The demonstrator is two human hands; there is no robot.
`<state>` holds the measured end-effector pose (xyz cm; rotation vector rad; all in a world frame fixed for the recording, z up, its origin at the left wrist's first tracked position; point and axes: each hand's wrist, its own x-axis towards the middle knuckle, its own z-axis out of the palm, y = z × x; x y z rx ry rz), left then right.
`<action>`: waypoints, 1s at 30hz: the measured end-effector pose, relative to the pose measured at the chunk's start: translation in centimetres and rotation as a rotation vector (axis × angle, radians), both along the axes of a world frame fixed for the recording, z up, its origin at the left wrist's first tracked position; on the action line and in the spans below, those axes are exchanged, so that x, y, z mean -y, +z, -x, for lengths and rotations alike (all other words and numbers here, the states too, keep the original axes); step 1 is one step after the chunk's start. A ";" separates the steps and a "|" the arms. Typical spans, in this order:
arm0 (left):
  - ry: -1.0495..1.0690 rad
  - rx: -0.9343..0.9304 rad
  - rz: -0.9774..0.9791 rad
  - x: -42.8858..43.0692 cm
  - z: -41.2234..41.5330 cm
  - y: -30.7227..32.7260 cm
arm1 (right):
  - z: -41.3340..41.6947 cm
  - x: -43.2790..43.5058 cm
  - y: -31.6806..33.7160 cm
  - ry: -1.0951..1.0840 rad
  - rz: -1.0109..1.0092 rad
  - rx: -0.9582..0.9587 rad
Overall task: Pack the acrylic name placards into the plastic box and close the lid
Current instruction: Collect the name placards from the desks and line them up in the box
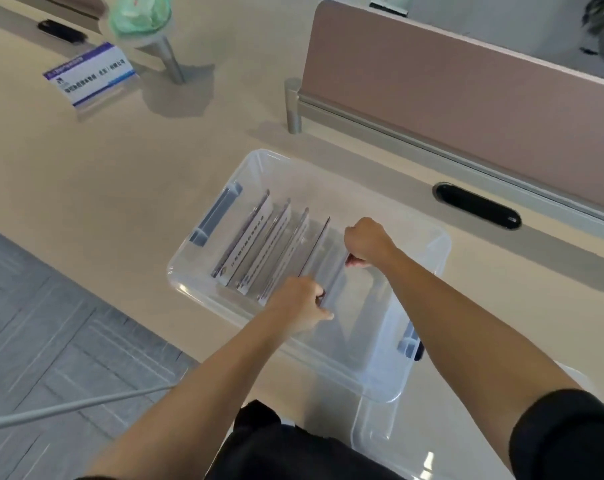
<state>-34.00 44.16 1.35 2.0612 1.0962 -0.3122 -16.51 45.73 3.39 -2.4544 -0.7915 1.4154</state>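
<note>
Now your left hand (pixel 299 303) and right hand (pixel 364 242) pinch a placard (pixel 316 254) inside the clear box (pixel 428 296) on the beige bench (pixel 103 174), beside a pink partition (pixel 467 91) and grey carpet (pixel 51 323).

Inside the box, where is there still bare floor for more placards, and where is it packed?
The clear plastic box is crowded at its far-left end, where placards stand in a row beside the grey latch. Both hands, left hand and right hand, hold the newest placard. From there to the near-right latch the floor is bare.
</note>
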 end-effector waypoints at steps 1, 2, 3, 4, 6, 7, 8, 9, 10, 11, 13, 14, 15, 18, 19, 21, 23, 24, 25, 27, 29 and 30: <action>-0.005 -0.001 0.004 -0.1 0.0 -0.1 | -0.1 -0.1 -0.4 -0.003 -0.006 0.010; -0.007 -0.002 0.008 -0.2 0.0 -0.2 | -0.3 -0.1 -0.6 0.006 -0.006 0.027; -0.012 0.001 0.002 -0.3 0.0 -0.5 | -0.4 -0.1 -0.8 0.022 0.007 0.042; -0.015 0.001 0.000 -0.3 0.0 -0.7 | -0.6 -0.2 -1.1 0.016 0.005 0.051; -0.027 0.004 -0.009 -0.1 0.0 -0.9 | -0.8 -0.1 -1.3 -0.001 -0.004 0.058; -0.035 0.009 -0.017 0.0 0.0 -1.0 | -0.9 0.0 -1.5 -0.003 0.000 0.059; -0.041 0.013 -0.021 0.1 0.0 -1.0 | -0.9 0.0 -1.6 -0.011 0.002 0.052; -0.043 0.016 -0.026 0.2 0.0 -1.0 | -0.9 0.0 -1.7 -0.012 -0.004 0.044; -0.041 0.015 -0.032 0.2 0.0 -1.0 | -0.8 0.0 -1.9 -0.015 -0.010 0.035; -0.032 0.015 -0.038 0.2 0.0 -1.0 | -0.7 -0.1 -2.2 -0.020 -0.016 0.031; -0.005 0.030 -0.036 0.1 0.1 -1.2 | -0.6 -0.2 -2.7 -0.035 -0.023 0.035; 0.000 0.029 -0.035 0.1 0.1 -1.2 | -0.6 -0.1 -2.8 -0.066 -0.028 0.024; 0.000 0.026 -0.033 0.1 0.2 -1.2 | -0.7 0.0 -2.9 -0.112 -0.041 0.005; 0.020 0.045 -0.042 0.0 0.4 -0.6 | -0.8 1.1 -2.9 -0.304 -0.123 -0.082; 0.037 0.067 -0.057 -0.3 0.5 0.2 | -0.6 1.8 -2.8 -0.391 -0.146 -0.123; 0.114 0.108 -0.122 -1.2 1.5 1.7 | 0.6 3.5 -2.7 -0.536 -0.162 -0.253; 0.189 0.173 -0.261 -2.6 3.0 2.8 | 2.2 5.2 -2.8 -0.604 -0.115 -0.418; 0.217 0.224 -0.340 -3.4 3.9 3.0 | 2.9 5.9 -3.0 -0.629 -0.081 -0.483; 0.236 0.276 -0.429 -4.2 4.8 2.9 | 3.4 6.3 -3.3 -0.655 -0.051 -0.527; 0.256 0.329 -0.646 -6.0 6.5 2.2 | 4.1 6.6 -4.0 -0.699 -0.011 -0.593; 0.266 0.279 -0.856 -7.7 7.6 1.0 | 4.6 6.7 -4.6 -0.683 0.021 -0.597; 0.273 0.224 -0.918 -8.5 8.0 0.5 | 4.8 6.6 -5.0 -0.666 0.031 -0.582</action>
